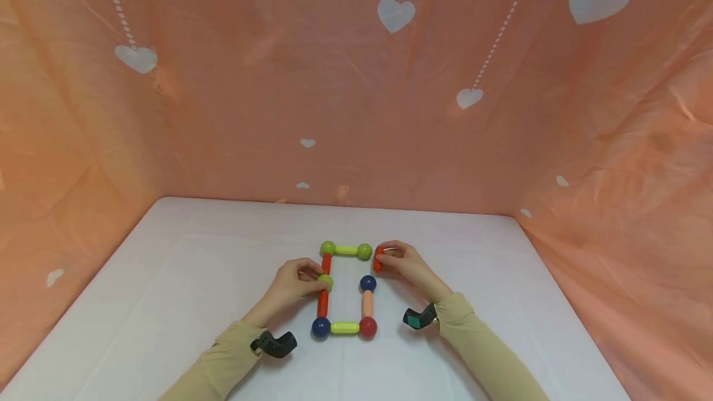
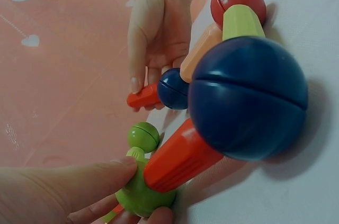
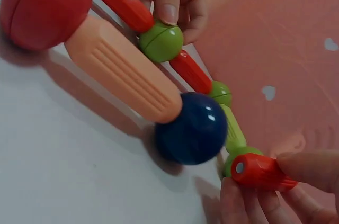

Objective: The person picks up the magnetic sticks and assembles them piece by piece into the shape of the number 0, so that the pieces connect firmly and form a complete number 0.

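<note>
Balls and magnetic rods form a frame on the table, with a gap on its right side. My left hand point(image 1: 294, 281) pinches the middle green ball point(image 3: 161, 43) on the frame's left side, where two red rods join it. Between thumb and fingers of my right hand point(image 1: 406, 263) is a loose red rod point(image 1: 378, 259), its metal end point(image 3: 240, 168) showing. That rod is beside the gap between the far-right green ball point(image 1: 364, 251) and a blue ball point(image 1: 367, 283). An orange rod point(image 1: 367, 304) links this blue ball to a red ball point(image 1: 367, 327).
A yellow-green rod point(image 1: 345, 327) joins the red ball to a near-left blue ball point(image 1: 320, 327). Another yellow-green rod point(image 1: 346, 250) spans the far side to a green ball point(image 1: 328, 248). The white table point(image 1: 195, 265) meets a peach curtain point(image 1: 334, 79) behind.
</note>
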The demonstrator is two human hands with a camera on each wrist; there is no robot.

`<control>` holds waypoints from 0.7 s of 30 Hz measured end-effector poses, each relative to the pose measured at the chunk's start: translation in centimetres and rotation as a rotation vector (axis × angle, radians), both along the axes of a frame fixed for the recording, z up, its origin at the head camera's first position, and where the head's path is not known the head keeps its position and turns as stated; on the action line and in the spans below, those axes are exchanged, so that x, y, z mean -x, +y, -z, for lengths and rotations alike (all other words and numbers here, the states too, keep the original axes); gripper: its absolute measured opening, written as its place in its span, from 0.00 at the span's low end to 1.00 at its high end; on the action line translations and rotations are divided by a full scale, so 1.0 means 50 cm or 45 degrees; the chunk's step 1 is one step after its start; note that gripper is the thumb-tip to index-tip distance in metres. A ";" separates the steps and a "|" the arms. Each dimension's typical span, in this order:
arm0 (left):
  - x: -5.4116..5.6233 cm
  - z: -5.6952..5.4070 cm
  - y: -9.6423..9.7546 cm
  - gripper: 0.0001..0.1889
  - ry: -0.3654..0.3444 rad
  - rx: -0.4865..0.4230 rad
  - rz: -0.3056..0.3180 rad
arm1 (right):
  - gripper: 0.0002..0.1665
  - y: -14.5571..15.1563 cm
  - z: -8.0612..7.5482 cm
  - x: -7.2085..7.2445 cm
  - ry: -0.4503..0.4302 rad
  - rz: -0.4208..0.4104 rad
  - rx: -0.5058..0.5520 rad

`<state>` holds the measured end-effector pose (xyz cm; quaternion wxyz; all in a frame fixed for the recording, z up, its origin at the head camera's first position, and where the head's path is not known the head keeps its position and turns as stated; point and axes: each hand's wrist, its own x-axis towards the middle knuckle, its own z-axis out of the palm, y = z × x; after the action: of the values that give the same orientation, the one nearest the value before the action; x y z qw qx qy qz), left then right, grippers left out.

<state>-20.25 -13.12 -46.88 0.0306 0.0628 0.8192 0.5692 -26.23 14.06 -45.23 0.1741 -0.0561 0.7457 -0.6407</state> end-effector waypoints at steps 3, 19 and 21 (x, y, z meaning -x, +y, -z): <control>0.000 -0.001 0.002 0.12 -0.005 -0.004 -0.004 | 0.23 -0.008 0.003 0.001 -0.032 0.006 0.040; 0.000 -0.002 0.000 0.12 -0.008 -0.012 0.000 | 0.24 -0.036 0.009 -0.007 -0.054 -0.042 0.017; 0.000 -0.001 0.000 0.12 -0.012 -0.016 0.000 | 0.23 -0.040 0.008 -0.009 -0.061 -0.023 0.007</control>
<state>-20.24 -13.13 -46.84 0.0341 0.0602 0.8154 0.5747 -25.79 12.05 -45.62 0.1974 -0.0480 0.7390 -0.6423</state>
